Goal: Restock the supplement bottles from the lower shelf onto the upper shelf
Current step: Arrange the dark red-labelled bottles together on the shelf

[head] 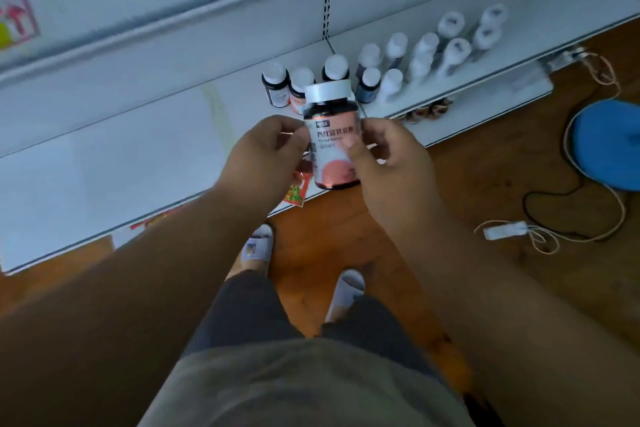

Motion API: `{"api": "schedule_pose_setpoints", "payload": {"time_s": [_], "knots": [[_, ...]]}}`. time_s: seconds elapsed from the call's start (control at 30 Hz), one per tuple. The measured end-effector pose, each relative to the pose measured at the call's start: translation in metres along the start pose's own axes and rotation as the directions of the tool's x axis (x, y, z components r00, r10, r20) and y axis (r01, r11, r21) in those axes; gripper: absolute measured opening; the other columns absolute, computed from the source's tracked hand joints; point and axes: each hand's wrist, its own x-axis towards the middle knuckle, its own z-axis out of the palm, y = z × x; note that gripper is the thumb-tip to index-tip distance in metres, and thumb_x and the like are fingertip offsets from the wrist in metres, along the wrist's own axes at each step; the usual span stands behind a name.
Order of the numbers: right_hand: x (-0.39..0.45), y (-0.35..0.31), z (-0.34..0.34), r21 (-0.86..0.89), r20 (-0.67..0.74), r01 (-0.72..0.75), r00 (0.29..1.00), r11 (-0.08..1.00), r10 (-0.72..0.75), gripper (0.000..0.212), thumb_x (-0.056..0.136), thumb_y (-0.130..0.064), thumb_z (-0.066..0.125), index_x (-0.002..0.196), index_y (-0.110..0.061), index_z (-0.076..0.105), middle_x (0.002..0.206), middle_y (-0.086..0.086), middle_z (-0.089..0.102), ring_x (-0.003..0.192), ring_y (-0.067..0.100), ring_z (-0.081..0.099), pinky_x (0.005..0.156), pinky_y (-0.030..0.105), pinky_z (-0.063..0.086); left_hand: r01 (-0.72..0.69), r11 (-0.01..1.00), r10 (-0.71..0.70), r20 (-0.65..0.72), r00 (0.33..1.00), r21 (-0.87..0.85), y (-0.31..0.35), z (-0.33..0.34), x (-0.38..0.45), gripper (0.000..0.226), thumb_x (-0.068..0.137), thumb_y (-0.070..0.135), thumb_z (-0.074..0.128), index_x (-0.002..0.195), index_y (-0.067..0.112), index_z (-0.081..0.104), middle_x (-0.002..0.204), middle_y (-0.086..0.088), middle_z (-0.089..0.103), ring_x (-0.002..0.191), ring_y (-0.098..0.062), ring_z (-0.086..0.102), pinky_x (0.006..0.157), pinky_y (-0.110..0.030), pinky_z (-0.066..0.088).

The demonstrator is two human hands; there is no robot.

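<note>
I see a dark bottle point(333, 135) with a white cap and a pink-and-white label, held upright above the front edge of the lower shelf point(104, 163). My left hand point(266, 152) and right hand point(388, 163) both grip its sides, fingers curled. Behind the bottle, more white-capped bottles point(394, 59) stand blurred; their labels are unreadable

— What can't you make out here?
— The held bottle point(333, 135): its label print is blurred, and the right hand point(388, 163) thumb covers part of it.
— And farther back?
— The shelf bottles point(420, 55) smear together at far right. The blue disc point(609, 146) runs off the right edge. The price tags point(17, 24) are unreadable.
</note>
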Motion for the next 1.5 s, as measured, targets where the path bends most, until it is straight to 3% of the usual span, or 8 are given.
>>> {"api": "schedule_pose_setpoints", "payload": {"time_s": [0.3,0.43,0.67,0.77,0.93,1.17,1.37,1.5], "knots": [[-0.062,-0.114,-0.122,0.277,-0.04,0.15,0.989,0.949,-0.145,0.009,0.096,-0.029,0.062,0.104,-0.032,0.061,0.103,-0.009,0.069,0.095,0.004,0.067,0.084,0.031,0.059,-0.189,0.947,0.169,-0.098,0.981,-0.26,0.14,0.001,-0.115,0.025,0.104,0.036,0.043,0.1,0.024,0.064,0.089,0.003,0.073,0.087,-0.018,0.072,0.076,-0.036,0.06],[-0.07,-0.161,-0.164,0.351,-0.061,0.241,0.97,0.905,-0.235,0.01,0.096,-0.027,0.06,0.102,-0.034,0.059,0.102,-0.01,0.07,0.094,0.004,0.069,0.076,0.025,0.059,-0.308,0.9,0.284,-0.122,0.951,-0.308,0.196,-0.008,-0.135,0.023,0.103,0.039,0.044,0.1,0.027,0.064,0.09,0.002,0.073,0.089,-0.022,0.071,0.085,-0.051,0.058],[-0.058,-0.201,-0.181,0.45,-0.1,0.308,0.95,0.838,-0.296,0.013,0.096,-0.018,0.058,0.108,-0.023,0.061,0.105,-0.004,0.072,0.098,0.011,0.07,0.078,0.026,0.059,-0.403,0.834,0.409,-0.068,0.91,-0.376,0.234,-0.03,-0.138,0.016,0.099,0.032,0.051,0.106,0.022,0.062,0.098,0.002,0.074,0.093,-0.019,0.072,0.09,-0.047,0.057],[-0.044,-0.208,-0.175,0.46,-0.124,0.292,0.956,0.838,-0.265,0.012,0.095,-0.02,0.059,0.105,-0.026,0.061,0.102,-0.008,0.072,0.094,0.008,0.07,0.074,0.022,0.057,-0.388,0.833,0.417,-0.013,0.909,-0.395,0.24,-0.039,-0.123,0.03,0.089,0.037,0.056,0.112,0.02,0.062,0.102,0.001,0.073,0.096,-0.021,0.072,0.092,-0.046,0.057],[-0.011,-0.216,-0.174,0.361,-0.127,0.219,0.975,0.907,-0.184,0.01,0.095,-0.028,0.06,0.104,-0.033,0.061,0.097,-0.018,0.071,0.09,0.002,0.07,0.076,0.024,0.058,-0.351,0.861,0.389,0.03,0.921,-0.369,0.256,-0.047,-0.085,0.018,0.097,0.03,0.055,0.111,0.023,0.064,0.098,0.005,0.075,0.092,-0.018,0.072,0.09,-0.042,0.057],[0.055,-0.215,-0.192,0.246,-0.021,0.171,0.985,0.954,-0.171,0.021,0.095,-0.018,0.063,0.114,-0.027,0.062,0.109,-0.011,0.071,0.098,0.005,0.069,0.091,0.035,0.057,-0.409,0.9,0.416,0.02,0.909,-0.149,0.275,-0.039,-0.023,0.02,0.097,0.025,0.059,0.115,0.032,0.062,0.102,0.015,0.073,0.092,-0.004,0.069,0.089,-0.028,0.053],[0.144,-0.194,-0.218,0.038,0.072,0.234,0.969,0.972,-0.236,0.045,0.078,-0.025,0.082,0.113,-0.037,0.055,0.113,-0.017,0.067,0.106,-0.002,0.063,0.092,0.029,0.055,-0.438,0.898,0.44,-0.031,0.898,0.04,0.299,-0.001,0.044,0.026,0.09,0.022,0.07,0.105,0.039,0.056,0.099,0.022,0.068,0.088,0.008,0.064,0.078,-0.013,0.047],[0.213,-0.186,-0.234,-0.111,0.163,0.252,0.959,0.961,-0.232,0.063,0.069,-0.035,0.087,0.121,-0.031,0.052,0.119,-0.013,0.065,0.11,0.008,0.062,0.098,0.039,0.053,-0.365,0.921,0.381,-0.116,0.917,0.133,0.317,0.026,0.092,0.028,0.09,0.024,0.071,0.11,0.035,0.056,0.095,0.025,0.063,0.087,0.01,0.06,0.073,-0.009,0.043]]}}
